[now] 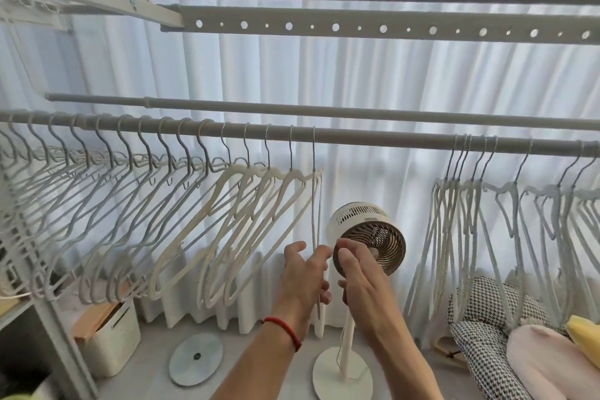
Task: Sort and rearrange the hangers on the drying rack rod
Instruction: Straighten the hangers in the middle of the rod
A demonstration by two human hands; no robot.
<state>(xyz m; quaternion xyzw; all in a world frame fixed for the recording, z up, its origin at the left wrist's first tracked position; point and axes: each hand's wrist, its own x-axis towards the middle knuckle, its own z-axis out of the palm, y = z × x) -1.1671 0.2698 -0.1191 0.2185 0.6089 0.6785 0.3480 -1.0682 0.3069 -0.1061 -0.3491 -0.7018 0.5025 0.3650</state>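
Hanging edge-on and vertical from the rod (357, 135), cream hanger (314, 204) passing between loosely curled left hand (305, 273) and right hand (355, 273), grip on it indeterminable.

The rod (357, 135) ran out of frame at both ends, so the outermost hangers (39, 204) on the left and right were cut off. The left hand (306, 273) and right hand (355, 273) hid part of the edge-on hanger (314, 191) and the fan (370, 234); whether either grip closed on the hanger could not be told.
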